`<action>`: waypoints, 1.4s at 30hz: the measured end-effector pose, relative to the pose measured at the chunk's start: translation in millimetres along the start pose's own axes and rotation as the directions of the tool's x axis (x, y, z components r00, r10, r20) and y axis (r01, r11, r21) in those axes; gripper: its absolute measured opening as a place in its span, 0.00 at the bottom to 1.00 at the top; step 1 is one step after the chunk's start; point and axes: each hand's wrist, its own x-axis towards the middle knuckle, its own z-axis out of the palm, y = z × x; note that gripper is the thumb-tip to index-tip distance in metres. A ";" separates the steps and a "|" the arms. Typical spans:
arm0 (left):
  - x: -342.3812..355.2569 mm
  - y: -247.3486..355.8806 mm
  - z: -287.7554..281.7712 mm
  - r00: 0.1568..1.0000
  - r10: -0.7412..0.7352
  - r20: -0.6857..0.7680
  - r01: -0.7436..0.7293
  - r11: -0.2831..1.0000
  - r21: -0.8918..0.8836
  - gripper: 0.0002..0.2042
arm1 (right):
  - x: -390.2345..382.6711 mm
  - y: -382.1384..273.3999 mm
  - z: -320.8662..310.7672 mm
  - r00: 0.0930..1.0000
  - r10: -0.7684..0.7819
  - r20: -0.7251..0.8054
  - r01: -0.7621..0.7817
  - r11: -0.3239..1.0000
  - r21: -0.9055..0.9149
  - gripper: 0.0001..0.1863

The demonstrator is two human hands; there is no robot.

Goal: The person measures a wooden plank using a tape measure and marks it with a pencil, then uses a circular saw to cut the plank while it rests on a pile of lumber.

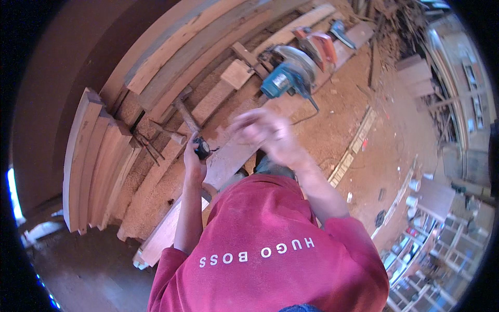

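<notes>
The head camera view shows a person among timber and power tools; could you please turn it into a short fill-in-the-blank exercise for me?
1. The bare left hand holds a small, rounded object coloured ____.
2. Unlike the left one, the bare right hand looks ____ in the picture.
3. The blue-bodied power saw lies ____ to the person than the orange-bodied power tool.
4. White lettering marks the person's ____ cloth shirt.

Missing words: black; blurred; closer; red.

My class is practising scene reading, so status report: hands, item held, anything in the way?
Left hand gripping black tape measure. Right hand blurred, grip unclear. Nearby clutter: hammer just beyond left hand; teal circular saw beyond right.
</notes>
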 end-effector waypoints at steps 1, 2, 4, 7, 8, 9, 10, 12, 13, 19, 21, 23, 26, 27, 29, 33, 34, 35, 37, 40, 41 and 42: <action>10.9 3.0 -0.6 0.998 0.050 -0.045 -0.045 0.994 0.099 0.26 | -2.5 23.9 -40.5 0.989 -0.006 -0.146 -0.035 0.961 -0.275 0.19; 24.7 6.0 -0.4 0.973 0.218 -0.073 -0.194 0.948 0.253 0.27 | -9.3 52.1 -74.7 0.947 0.022 -0.320 -0.117 0.953 -0.281 0.18; 57.7 18.3 0.9 0.851 0.522 -0.062 -0.405 0.727 0.555 0.29 | -19.1 83.0 -143.2 0.876 0.014 -0.482 -0.253 0.864 -0.435 0.20; 95.8 83.0 47.5 0.701 0.708 0.084 -0.451 0.349 0.822 0.33 | -22.7 113.7 -222.6 0.817 0.016 -0.577 -0.407 0.725 -0.556 0.29; 104.6 108.6 73.8 0.685 0.716 0.137 -0.439 0.256 0.861 0.33 | -15.1 118.0 -241.4 0.813 -0.022 -0.582 -0.420 0.670 -0.612 0.32; 124.1 131.1 79.9 0.654 0.736 0.175 -0.427 0.168 0.889 0.33 | 0.1 120.5 -250.9 0.862 -0.026 -0.506 -0.373 0.644 -0.668 0.33; 148.4 148.1 82.1 0.632 0.743 0.221 -0.415 0.083 0.906 0.32 | 12.2 122.8 -260.5 0.900 -0.027 -0.435 -0.330 0.611 -0.719 0.35; 188.6 169.0 96.0 0.558 0.785 0.270 -0.288 -0.123 0.950 0.32 | 37.0 128.0 -277.3 0.948 -0.024 -0.318 -0.247 0.577 -0.779 0.36; 206.9 174.4 96.6 0.550 0.788 0.276 -0.297 -0.124 0.947 0.32 | 50.6 132.4 -279.6 0.964 -0.020 -0.267 -0.206 0.579 -0.789 0.36; 260.4 165.5 82.1 0.537 0.771 0.343 -0.073 -0.363 0.929 0.32 | 87.6 162.4 -304.4 0.976 0.176 -0.128 -0.218 0.773 -0.595 0.35; 252.6 154.0 90.1 0.508 0.823 0.253 0.043 -0.317 0.947 0.32 | 87.4 171.6 -311.3 0.953 0.273 -0.128 -0.299 0.803 -0.515 0.35; 230.2 140.8 106.8 0.458 0.864 0.209 0.087 -0.278 0.957 0.31 | 84.3 188.1 -315.4 0.973 0.191 -0.128 -0.229 0.853 -0.470 0.35; 195.0 114.9 121.3 0.424 0.880 0.213 0.022 -0.245 0.969 0.29 | 84.5 204.8 -315.4 0.990 0.041 -0.134 -0.102 0.863 -0.494 0.34; 184.2 98.4 124.7 0.462 0.859 0.219 -0.025 -0.234 0.972 0.29 | 85.8 207.1 -314.9 0.990 -0.014 -0.138 -0.060 0.852 -0.520 0.34; 162.2 62.9 129.4 0.521 0.827 0.211 -0.111 -0.179 0.977 0.27 | 86.5 219.6 -324.5 0.973 0.051 -0.225 -0.148 0.888 -0.436 0.32; 121.9 -18.6 125.1 0.665 0.740 0.101 -0.157 0.007 0.988 0.25 | 112.6 191.9 -333.1 0.948 0.197 -0.251 -0.284 0.882 -0.377 0.28; 111.8 -34.4 127.1 0.690 0.721 0.072 -0.157 0.052 0.986 0.25 | 119.3 179.9 -331.0 0.958 0.152 -0.242 -0.242 0.882 -0.404 0.28; 100.7 -49.2 128.0 0.715 0.698 0.041 -0.153 0.098 0.983 0.24 | 120.5 169.4 -328.1 0.958 0.158 -0.237 -0.256 0.846 -0.469 0.28; 82.0 -74.5 128.8 0.735 0.678 0.010 -0.152 0.151 0.977 0.23 | 120.1 142.1 -322.2 0.959 0.162 -0.233 -0.273 0.756 -0.594 0.28; 53.4 -91.0 128.2 0.716 0.698 -0.023 -0.192 0.229 0.954 0.20 | 114.1 84.8 -293.4 0.986 0.133 -0.105 -0.169 0.714 -0.680 0.29; 43.2 -94.8 132.3 0.699 0.714 -0.029 -0.220 0.254 0.942 0.18 | 107.5 66.3 -285.7 0.988 0.136 -0.071 -0.143 0.663 -0.735 0.30; 39.5 -91.5 144.1 0.662 0.749 -0.028 -0.281 0.283 0.917 0.17 | 101.7 49.4 -280.6 0.990 0.140 -0.030 -0.110 0.612 -0.783 0.31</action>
